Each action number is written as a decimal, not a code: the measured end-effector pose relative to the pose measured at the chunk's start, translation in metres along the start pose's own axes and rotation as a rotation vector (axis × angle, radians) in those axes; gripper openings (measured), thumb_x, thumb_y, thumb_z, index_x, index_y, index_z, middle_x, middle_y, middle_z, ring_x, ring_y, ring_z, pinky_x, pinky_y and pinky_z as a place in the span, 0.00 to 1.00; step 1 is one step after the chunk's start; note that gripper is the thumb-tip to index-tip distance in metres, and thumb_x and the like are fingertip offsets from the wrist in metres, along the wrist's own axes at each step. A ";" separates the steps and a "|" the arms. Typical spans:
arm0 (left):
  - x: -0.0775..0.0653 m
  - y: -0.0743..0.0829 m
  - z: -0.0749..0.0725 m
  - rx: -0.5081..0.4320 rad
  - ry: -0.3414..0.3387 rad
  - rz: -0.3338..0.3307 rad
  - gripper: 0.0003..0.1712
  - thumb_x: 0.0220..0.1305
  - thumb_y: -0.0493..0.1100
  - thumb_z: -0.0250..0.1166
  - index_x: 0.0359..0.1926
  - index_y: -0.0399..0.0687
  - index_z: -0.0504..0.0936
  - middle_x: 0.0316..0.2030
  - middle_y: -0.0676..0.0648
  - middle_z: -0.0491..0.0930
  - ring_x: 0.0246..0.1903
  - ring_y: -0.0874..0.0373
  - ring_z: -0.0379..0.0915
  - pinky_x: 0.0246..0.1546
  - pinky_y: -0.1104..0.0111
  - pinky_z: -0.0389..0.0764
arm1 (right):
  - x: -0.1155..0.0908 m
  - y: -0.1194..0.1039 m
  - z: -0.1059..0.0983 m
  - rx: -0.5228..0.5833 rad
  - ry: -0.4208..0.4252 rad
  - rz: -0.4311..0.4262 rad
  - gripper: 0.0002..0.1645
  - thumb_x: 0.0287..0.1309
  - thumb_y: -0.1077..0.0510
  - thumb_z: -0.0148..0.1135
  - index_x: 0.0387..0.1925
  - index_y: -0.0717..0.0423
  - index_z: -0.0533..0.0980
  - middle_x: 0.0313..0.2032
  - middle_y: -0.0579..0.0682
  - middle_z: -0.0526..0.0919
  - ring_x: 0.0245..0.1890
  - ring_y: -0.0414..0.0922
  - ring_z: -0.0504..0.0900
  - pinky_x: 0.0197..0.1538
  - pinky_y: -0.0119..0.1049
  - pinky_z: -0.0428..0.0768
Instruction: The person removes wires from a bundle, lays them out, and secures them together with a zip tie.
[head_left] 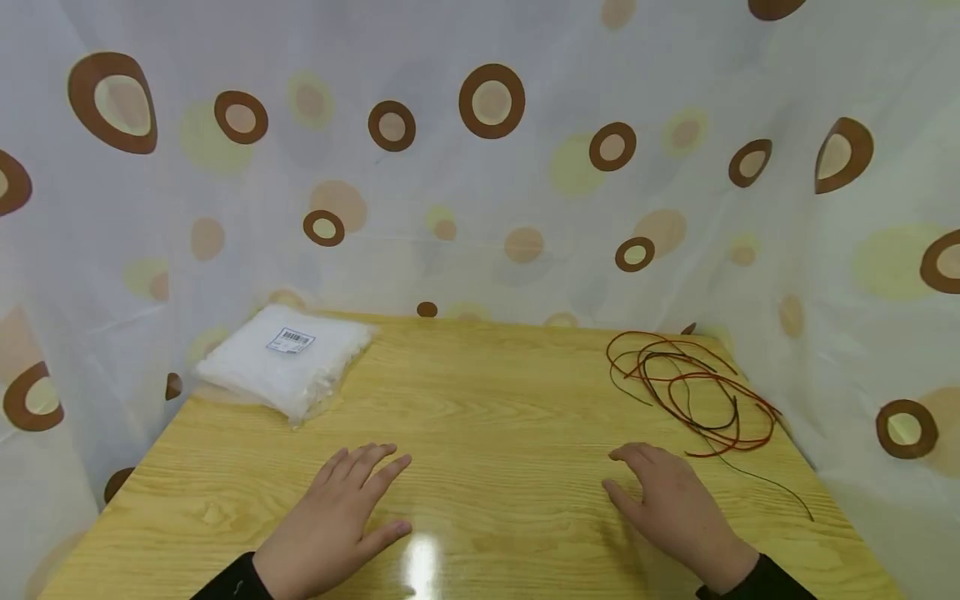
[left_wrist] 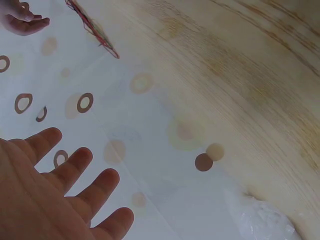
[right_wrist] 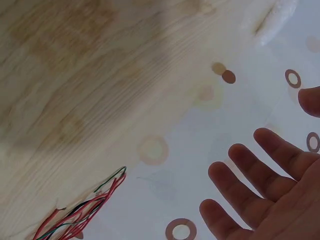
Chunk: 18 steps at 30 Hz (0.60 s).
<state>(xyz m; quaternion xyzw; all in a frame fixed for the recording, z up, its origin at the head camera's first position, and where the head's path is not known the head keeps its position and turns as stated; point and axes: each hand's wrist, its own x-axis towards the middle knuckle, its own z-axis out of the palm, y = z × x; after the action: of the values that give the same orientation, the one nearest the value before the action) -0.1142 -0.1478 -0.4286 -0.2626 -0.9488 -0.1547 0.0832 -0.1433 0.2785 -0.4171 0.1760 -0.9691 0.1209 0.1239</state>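
Note:
My left hand (head_left: 330,521) hovers over the near left part of the wooden table with its fingers spread and nothing in it. The right hand (head_left: 671,508) is held over the near right part, fingers loosely extended, also holding nothing. Beyond that hand lies a loose tangle of red, black and thin dark green wires (head_left: 697,396). A clear plastic bag with white contents (head_left: 288,358) and a barcode label rests at the back left, beyond the left hand. In the right wrist view the wires (right_wrist: 82,212) appear at the lower left, apart from the fingers.
The wooden table (head_left: 480,400) runs back to a white curtain (head_left: 420,183) printed with brown, peach and yellow circles. This curtain also hangs along both sides. One thin wire trails toward the table's right edge.

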 end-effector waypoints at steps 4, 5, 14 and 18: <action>0.000 -0.001 -0.002 0.001 -0.007 0.006 0.38 0.74 0.65 0.61 0.77 0.55 0.69 0.73 0.45 0.70 0.71 0.43 0.68 0.74 0.40 0.65 | 0.011 0.022 -0.002 0.003 -0.030 0.075 0.20 0.68 0.51 0.70 0.54 0.58 0.82 0.51 0.56 0.86 0.48 0.56 0.86 0.50 0.56 0.84; 0.000 -0.001 -0.002 0.000 -0.012 0.003 0.38 0.74 0.65 0.61 0.77 0.55 0.69 0.74 0.45 0.69 0.72 0.43 0.68 0.74 0.40 0.65 | 0.014 0.029 -0.002 0.002 -0.040 0.096 0.20 0.68 0.51 0.69 0.54 0.59 0.82 0.51 0.58 0.86 0.47 0.57 0.86 0.49 0.56 0.84; 0.000 -0.003 -0.001 -0.011 -0.039 -0.021 0.40 0.74 0.67 0.60 0.77 0.53 0.69 0.74 0.44 0.69 0.72 0.43 0.67 0.75 0.40 0.64 | 0.047 0.102 -0.009 0.026 -0.150 0.251 0.25 0.76 0.53 0.58 0.60 0.72 0.76 0.53 0.72 0.82 0.43 0.63 0.85 0.40 0.55 0.82; -0.002 -0.004 0.000 -0.008 -0.040 -0.030 0.40 0.74 0.67 0.60 0.77 0.53 0.69 0.74 0.44 0.69 0.73 0.44 0.66 0.75 0.40 0.64 | 0.057 0.132 -0.011 0.043 -0.183 0.277 0.26 0.78 0.54 0.53 0.59 0.76 0.74 0.39 0.65 0.85 0.27 0.50 0.80 0.29 0.45 0.75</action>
<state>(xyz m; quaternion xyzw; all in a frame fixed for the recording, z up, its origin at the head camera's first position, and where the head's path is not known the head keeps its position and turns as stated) -0.1146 -0.1514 -0.4303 -0.2516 -0.9535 -0.1543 0.0610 -0.2422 0.3837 -0.4159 0.0535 -0.9885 0.1411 0.0136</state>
